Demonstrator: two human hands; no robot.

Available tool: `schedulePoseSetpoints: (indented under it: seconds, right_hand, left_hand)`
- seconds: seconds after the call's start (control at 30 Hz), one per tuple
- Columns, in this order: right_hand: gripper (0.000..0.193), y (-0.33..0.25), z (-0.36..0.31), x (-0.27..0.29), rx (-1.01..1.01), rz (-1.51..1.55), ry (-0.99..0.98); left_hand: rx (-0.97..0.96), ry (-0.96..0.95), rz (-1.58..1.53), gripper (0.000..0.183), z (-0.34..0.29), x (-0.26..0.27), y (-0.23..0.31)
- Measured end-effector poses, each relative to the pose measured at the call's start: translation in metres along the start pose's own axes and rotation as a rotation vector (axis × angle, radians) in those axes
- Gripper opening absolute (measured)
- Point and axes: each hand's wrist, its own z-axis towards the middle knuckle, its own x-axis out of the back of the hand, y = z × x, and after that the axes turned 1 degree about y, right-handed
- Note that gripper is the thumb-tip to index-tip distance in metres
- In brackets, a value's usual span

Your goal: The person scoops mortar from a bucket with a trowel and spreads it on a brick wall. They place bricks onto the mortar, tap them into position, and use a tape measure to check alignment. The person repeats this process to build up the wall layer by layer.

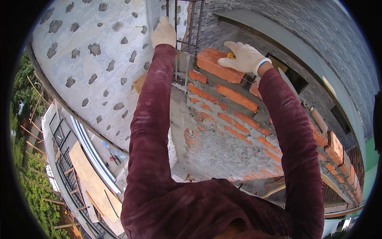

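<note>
My left hand (164,33), in a cream knit glove, is raised at the top centre beside the upright steel bars (191,28). Its fingers are curled, and what they hold, if anything, is hidden. To the right, my right hand (246,58), gloved the same way, hovers at an orange-red brick (215,65) on top of the brick wall (234,97). Thumb and fingers are spread apart; whether they touch the brick I cannot tell. A small yellow thing (230,56) shows between them. A thin string (203,61) runs along the brick's face.
A pale wall with dark patches (91,49) rises at left. A trowel-like tool with a light handle (318,119) lies on the wall at right, near more bricks (334,147). Far below at left are plywood boards (93,175) and a drop to greenery (38,187).
</note>
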Motion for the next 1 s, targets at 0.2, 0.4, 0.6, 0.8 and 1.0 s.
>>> schedulePoseSetpoints:
  seconds: [0.2, 0.4, 0.6, 0.8, 1.0]
  right_hand:
    - [0.044, -0.049, 0.064, 0.035, 0.667, 0.261, 0.284]
    - [0.043, -0.087, 0.172, 0.024, 0.565, -0.301, 0.29]
    - [0.041, -0.089, 0.205, 0.003, 0.492, -0.16, 0.446]
    - [0.013, -0.102, 0.204, -0.01, 0.641, -0.356, 0.642]
    - [0.013, -0.098, 0.248, -0.013, 0.644, -0.758, 0.525]
  left_hand:
    - [0.078, -0.11, -0.175, 0.04, -0.072, 0.008, 0.004]
    - [0.206, -0.164, -0.267, 0.055, -0.052, -0.003, 0.023]
    - [0.262, -0.216, -0.347, 0.054, -0.047, -0.001, 0.016]
    - [0.267, -0.238, -0.376, 0.059, -0.044, 0.004, 0.006]
    - [0.263, -0.257, -0.378, 0.063, -0.038, 0.006, 0.019]
